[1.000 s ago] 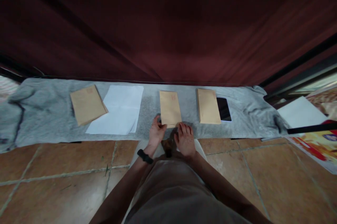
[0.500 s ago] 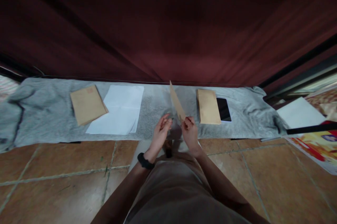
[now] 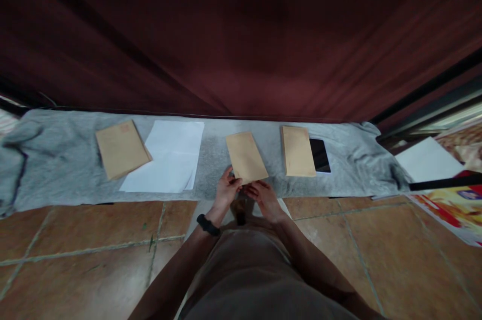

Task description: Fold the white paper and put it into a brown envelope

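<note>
A brown envelope [image 3: 247,157] tilts over the middle of the grey cloth, its near end between my two hands. My left hand [image 3: 226,190] pinches its near left corner, thumb on top. At the near right edge, the fingers of my right hand [image 3: 266,201] close on the same envelope, partly beneath it. To the right lies a stack of brown envelopes [image 3: 299,152], partly over a dark-screened tablet [image 3: 320,156]. On the left, white paper sheets [image 3: 167,157] lie with another pile of brown envelopes [image 3: 122,150] overlapping their left side.
Grey cloth [image 3: 214,144] covers the long narrow surface, with a dark red curtain [image 3: 241,59] behind it. At the far right are a white sheet [image 3: 429,158] and a red and yellow printed box [image 3: 452,209]. Brown floor tiles [image 3: 94,245] lie below.
The envelope has turned from edge-on to nearly flat, facing up. My left hand, apart from it before, now grips its corner. My right hand has shifted left and nearer my body.
</note>
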Demonstrator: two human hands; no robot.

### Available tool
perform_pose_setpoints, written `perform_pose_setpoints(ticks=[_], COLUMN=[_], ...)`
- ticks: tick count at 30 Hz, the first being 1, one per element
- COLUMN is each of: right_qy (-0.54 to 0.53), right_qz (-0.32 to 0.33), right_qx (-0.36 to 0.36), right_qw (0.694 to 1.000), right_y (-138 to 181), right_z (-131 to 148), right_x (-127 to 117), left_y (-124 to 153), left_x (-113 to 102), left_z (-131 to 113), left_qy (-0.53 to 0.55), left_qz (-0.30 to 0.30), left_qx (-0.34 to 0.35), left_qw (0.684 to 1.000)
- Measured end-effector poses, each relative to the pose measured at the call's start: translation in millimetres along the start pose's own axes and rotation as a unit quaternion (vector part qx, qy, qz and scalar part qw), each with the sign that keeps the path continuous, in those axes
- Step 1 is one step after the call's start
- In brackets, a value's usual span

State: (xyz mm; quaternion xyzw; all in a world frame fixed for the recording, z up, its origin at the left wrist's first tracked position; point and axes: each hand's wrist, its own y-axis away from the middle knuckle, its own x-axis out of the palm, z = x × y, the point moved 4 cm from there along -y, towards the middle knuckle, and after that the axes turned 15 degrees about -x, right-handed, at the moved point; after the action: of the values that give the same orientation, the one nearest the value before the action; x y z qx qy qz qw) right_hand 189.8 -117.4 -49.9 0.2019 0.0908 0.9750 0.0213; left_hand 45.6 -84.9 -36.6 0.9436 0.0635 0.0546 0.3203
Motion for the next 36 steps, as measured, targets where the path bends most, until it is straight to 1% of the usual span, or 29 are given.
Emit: perform_pose_setpoints(ticks=[2,3,4,5,6,7,8,9,10,11,12,13,14,15,17,18,20,23,26,29,33,36], right_qy=[0.058,0.115,0.186,0.265,0.342,0.412,0.472,0.524,0.566,0.601,0.629,0.649,0.663,0.671,0.680,0.683,0.688,0.693,0.701,0.706,0.696,0.688], right_qz=[0.044,0.058,0.068,0.079,0.095,0.120,0.151,0.182,0.205,0.221,0.228,0.231,0.232,0.234,0.239,0.241,0.248,0.253,0.245,0.235,0.219,0.210], right_qx=[0.019,-0.001,-0.046,-0.110,-0.181,-0.246,-0.295,-0.326,-0.343,-0.350,-0.352,-0.351,-0.350,-0.350,-0.353,-0.353,-0.352,-0.342,-0.330,-0.328,-0.333,-0.336], right_qw=[0.997,0.992,0.979,0.955,0.917,0.869,0.816,0.766,0.721,0.683,0.655,0.634,0.620,0.610,0.597,0.592,0.585,0.582,0.583,0.582,0.597,0.608], right_y=[5,7,9,11,14,17,20,23,25,26,26,26,26,26,26,26,25,24,23,21,20,20], right_z=[-2,-1,2,6,11,14,15,14,12,9,7,4,1,-2,-6,-7,-8,-3,4,10,15,19], right_x=[-6,-10,-14,-16,-15,-13,-9,-5,-2,0,1,1,0,0,-3,-4,-7,-9,-11,-12,-19,-25], left_y=[-3,-3,-2,0,2,5,8,10,13,17,20,24,28,33,41,45,48,47,44,41,41,41], left_x=[-8,-11,-13,-14,-15,-14,-13,-13,-12,-11,-10,-8,-5,-1,9,13,17,15,9,3,-2,-4], left_z=[-2,-3,-5,-6,-6,-7,-6,-6,-5,-5,-4,-3,-1,3,15,21,31,34,31,28,29,29], left_qy=[-0.069,-0.112,-0.157,-0.202,-0.244,-0.281,-0.315,-0.346,-0.375,-0.400,-0.421,-0.438,-0.452,-0.466,-0.498,-0.515,-0.548,-0.585,-0.613,-0.631,-0.649,-0.650], left_qz=[-0.044,-0.067,-0.089,-0.108,-0.125,-0.137,-0.148,-0.160,-0.174,-0.190,-0.204,-0.211,-0.208,-0.190,-0.122,-0.090,-0.059,-0.050,-0.024,-0.009,-0.011,-0.014], left_qx=[0.022,0.039,0.059,0.079,0.095,0.106,0.113,0.120,0.131,0.147,0.173,0.208,0.248,0.290,0.360,0.381,0.393,0.393,0.405,0.412,0.412,0.411], left_qw=[0.996,0.991,0.982,0.970,0.957,0.944,0.931,0.916,0.901,0.885,0.867,0.848,0.831,0.814,0.780,0.763,0.736,0.708,0.678,0.657,0.640,0.639])
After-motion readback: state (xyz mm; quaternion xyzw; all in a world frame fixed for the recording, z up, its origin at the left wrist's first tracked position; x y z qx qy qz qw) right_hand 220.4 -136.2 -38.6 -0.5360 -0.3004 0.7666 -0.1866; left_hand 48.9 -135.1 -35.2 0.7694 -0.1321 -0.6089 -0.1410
